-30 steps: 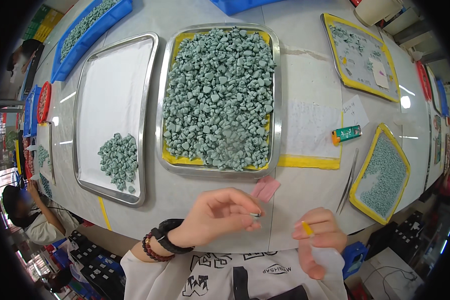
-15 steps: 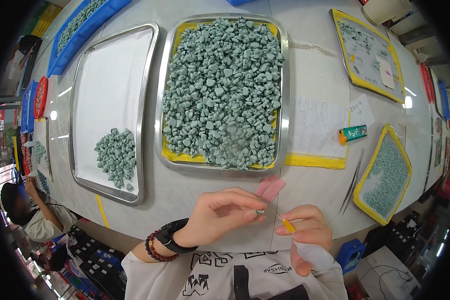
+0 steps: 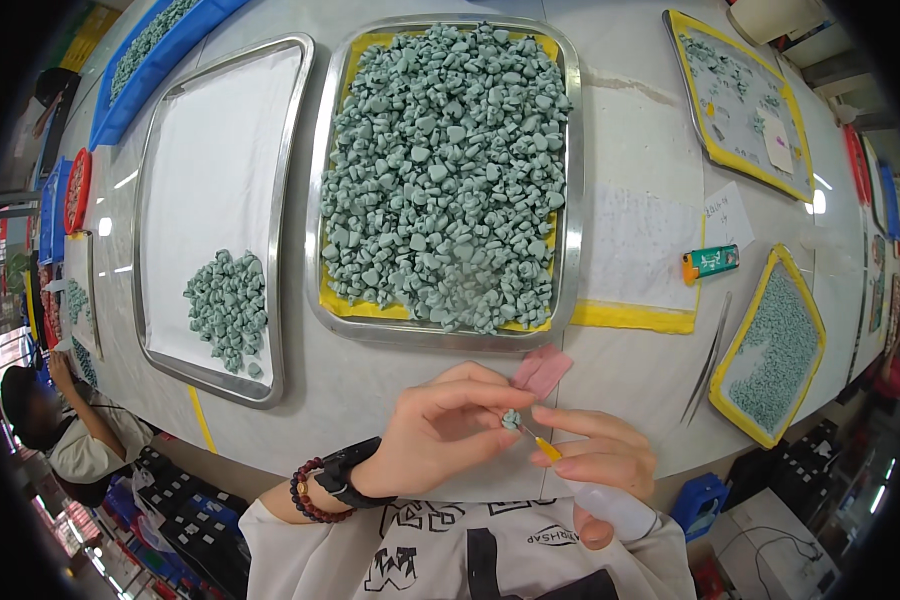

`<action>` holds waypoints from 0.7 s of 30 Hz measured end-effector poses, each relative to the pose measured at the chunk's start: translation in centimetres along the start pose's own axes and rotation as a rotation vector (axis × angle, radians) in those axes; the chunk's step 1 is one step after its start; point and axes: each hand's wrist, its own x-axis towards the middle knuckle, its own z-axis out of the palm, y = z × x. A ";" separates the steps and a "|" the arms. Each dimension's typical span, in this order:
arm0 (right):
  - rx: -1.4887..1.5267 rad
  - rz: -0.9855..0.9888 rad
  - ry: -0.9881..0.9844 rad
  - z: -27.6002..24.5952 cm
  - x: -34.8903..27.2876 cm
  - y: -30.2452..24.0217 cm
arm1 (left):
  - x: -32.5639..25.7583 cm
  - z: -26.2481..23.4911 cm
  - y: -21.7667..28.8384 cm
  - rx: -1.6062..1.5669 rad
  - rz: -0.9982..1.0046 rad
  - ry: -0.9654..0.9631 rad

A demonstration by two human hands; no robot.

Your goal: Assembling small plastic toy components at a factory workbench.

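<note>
My left hand (image 3: 455, 420) pinches a small grey-green piece (image 3: 511, 419) between thumb and fingertips. My right hand (image 3: 595, 460) is closed around a white squeeze bottle (image 3: 618, 512), partly hidden by the fingers. From between those fingers a yellow nozzle (image 3: 547, 449) sticks out, and its thin metal needle points at the piece, at or very near its surface. Beyond the hands stands a metal tray (image 3: 573, 200) heaped with similar grey-green pieces. At left, a second metal tray (image 3: 280, 200) lined with white holds a small pile of pieces (image 3: 226, 305).
A pink scrap (image 3: 542, 370) lies just beyond my hands. To the right are tweezers (image 3: 705, 360), a green lighter (image 3: 711, 263), and two yellow-edged trays (image 3: 775, 432) with small pieces. A blue bin (image 3: 105, 125) stands far left. Another person (image 3: 80, 435) sits at the left.
My right hand has moved left, bringing the needle to the piece. The piece now shows more clearly between my left fingertips. The view has shifted slightly.
</note>
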 end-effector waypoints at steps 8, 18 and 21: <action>-0.013 0.052 -0.009 0.1 0.0 -0.2 | -0.1 -0.1 -0.6 0.085 0.082 0.003; -0.006 0.160 -0.097 -0.4 0.1 -0.6 | -0.1 -0.1 -0.3 0.099 0.043 0.006; -0.006 0.176 -0.104 -0.4 0.1 -0.6 | -0.1 -0.1 -0.4 0.086 0.042 0.006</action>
